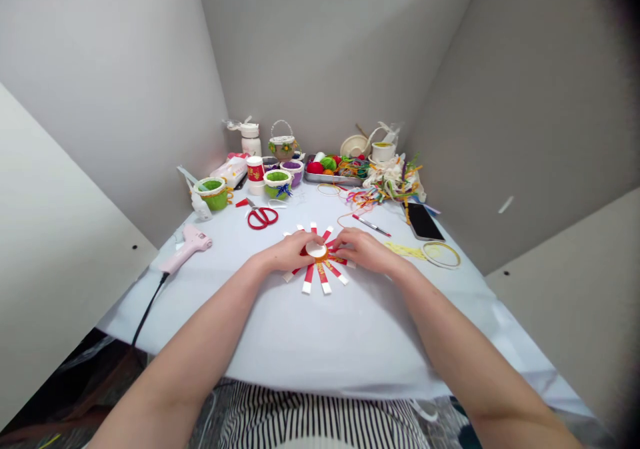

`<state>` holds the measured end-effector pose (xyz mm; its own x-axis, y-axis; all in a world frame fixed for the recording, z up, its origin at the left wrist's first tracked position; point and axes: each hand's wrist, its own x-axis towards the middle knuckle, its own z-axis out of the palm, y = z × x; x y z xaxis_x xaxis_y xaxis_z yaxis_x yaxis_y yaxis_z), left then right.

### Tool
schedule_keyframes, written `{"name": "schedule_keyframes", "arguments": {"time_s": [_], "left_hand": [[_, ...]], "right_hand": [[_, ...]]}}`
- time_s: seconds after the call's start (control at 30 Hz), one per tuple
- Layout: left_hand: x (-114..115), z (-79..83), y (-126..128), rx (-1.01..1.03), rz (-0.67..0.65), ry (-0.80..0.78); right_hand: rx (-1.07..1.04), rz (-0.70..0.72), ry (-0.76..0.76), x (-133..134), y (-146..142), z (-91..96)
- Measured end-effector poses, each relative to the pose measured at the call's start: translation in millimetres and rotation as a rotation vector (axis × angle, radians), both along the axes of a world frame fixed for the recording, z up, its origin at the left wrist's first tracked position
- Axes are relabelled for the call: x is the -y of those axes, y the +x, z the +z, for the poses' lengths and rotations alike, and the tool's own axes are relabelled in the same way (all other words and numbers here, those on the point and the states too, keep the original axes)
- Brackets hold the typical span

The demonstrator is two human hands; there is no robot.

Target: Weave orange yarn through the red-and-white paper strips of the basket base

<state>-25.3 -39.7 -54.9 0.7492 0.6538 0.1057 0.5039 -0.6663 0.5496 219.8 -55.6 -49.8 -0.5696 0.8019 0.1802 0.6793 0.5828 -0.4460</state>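
A paper cup [323,280], red with gold print and white strip ends, lies cut into strips that splay out flat like rays around its white round base. Orange yarn [320,260] circles the base. My left hand [295,250] is closed on the cup's left side, thumb and fingers at the base. From the right, my right hand [363,249] pinches close to the base among the strips. A thin orange strand runs from behind its fingers toward the back of the table. Its fingertips partly hide what they grip, which looks like the yarn.
Left lie a pink glue gun [187,249] with a black cord and red-handled scissors [263,218]. Behind stand yarn-covered cups [277,186] and a metal tray [335,180] of yarn balls. Right are a pen [371,225], a phone [424,222], a hoop [441,254] and tangled yarn [395,182].
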Motion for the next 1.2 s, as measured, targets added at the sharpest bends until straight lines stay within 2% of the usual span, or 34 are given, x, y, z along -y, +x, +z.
{"name": "schedule_keyframes", "arguments": {"time_s": [0.17,0.3,0.47,0.57,0.7,0.9,1.07,1.2], "left_hand": [[1.3,-0.9,4.1,0.007,0.046,0.027],[0.2,-4.5,7.2,0.026,0.062,0.057],[-0.5,-5.3,6.6,0.076,0.027,0.098],[0.0,-2.5,4.8,0.099,-0.001,0.112],[1.5,4.3,1.0,0.035,0.013,0.057],[2.5,6.0,-3.2,0.004,0.035,0.037],[3.6,1.6,5.1,0.026,0.155,0.027],[2.8,2.2,6.0,0.035,0.119,0.026]], "right_hand": [[-0.005,0.040,0.039,3.8,-7.4,-12.3],[-0.035,0.043,0.078,3.2,-8.5,-14.2],[-0.039,-0.048,0.037,10.4,-12.1,-9.9],[-0.061,-0.043,-0.038,15.9,-12.6,-6.7],[-0.097,-0.028,-0.116,21.1,-8.1,-3.5],[-0.088,0.003,-0.148,22.9,-0.6,0.3],[-0.073,0.012,-0.139,23.9,-0.5,2.5],[-0.047,0.040,-0.117,26.2,3.5,5.9]]}}
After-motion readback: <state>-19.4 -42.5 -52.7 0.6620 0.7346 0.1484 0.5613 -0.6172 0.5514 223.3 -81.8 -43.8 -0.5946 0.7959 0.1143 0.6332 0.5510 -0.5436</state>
